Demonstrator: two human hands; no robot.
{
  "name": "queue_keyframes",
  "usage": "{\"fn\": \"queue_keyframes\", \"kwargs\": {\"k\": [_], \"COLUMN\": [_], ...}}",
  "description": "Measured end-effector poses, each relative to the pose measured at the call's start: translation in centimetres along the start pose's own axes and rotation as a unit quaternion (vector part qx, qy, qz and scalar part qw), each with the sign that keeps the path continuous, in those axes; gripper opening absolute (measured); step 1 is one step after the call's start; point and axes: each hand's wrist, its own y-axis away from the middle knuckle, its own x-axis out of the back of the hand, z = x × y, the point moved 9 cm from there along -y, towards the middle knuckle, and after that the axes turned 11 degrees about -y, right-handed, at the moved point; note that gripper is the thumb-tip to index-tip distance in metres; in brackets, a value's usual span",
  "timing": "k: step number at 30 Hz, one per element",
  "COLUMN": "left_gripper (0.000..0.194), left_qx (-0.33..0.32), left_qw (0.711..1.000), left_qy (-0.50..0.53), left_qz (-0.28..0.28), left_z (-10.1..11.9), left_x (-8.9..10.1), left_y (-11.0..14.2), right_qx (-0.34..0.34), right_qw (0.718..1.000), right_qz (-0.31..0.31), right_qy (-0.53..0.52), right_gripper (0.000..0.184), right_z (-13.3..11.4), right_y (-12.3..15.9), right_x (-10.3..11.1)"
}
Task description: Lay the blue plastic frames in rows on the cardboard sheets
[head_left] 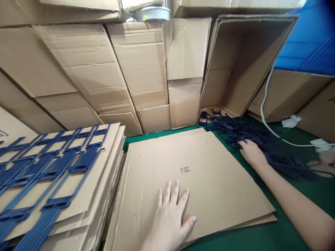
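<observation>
My left hand (170, 219) lies flat on a brown cardboard sheet (204, 195) printed "FSC", fingers spread and holding nothing. This sheet tops a low stack. My right hand (251, 153) reaches to the near edge of a tangled heap of dark blue plastic frames (232, 127). Its fingers are bent down and closed on one of the dark blue plastic frames; the gripped part is mostly hidden. On the left, blue plastic frames (83, 160) lie in rows across a taller stack of cardboard sheets (104, 174).
Upright cardboard boxes (138, 66) form a wall at the back. An open box (246, 62) lies on its side behind the heap. A white cable (265, 104) runs down onto the green tabletop (288, 212). Crumpled white paper (291, 121) lies at right. A round metal tin (153, 14) sits above.
</observation>
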Motion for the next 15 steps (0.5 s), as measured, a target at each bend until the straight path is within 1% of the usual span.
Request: {"fn": "queue_keyframes", "kwargs": {"k": [6, 11, 15], "left_gripper": [0.059, 0.060, 0.059], "left_qx": [-0.003, 0.000, 0.001], "left_qw": [1.000, 1.000, 1.000], "left_qy": [-0.007, -0.004, -0.004], "left_qz": [0.022, 0.024, 0.019], "left_z": [0.1, 0.2, 0.2], "left_x": [-0.1, 0.2, 0.3], "left_y": [-0.2, -0.2, -0.1], "right_qx": [0.089, 0.126, 0.144], "right_qw": [0.995, 0.990, 0.986], "right_qz": [0.035, 0.053, 0.079], "right_qy": [0.023, 0.040, 0.036], "right_gripper": [0.029, 0.032, 0.033], "right_z": [-1.6, -2.2, -2.7], "right_y": [0.5, 0.3, -0.1], "right_x": [1.2, 2.5, 3.6]}}
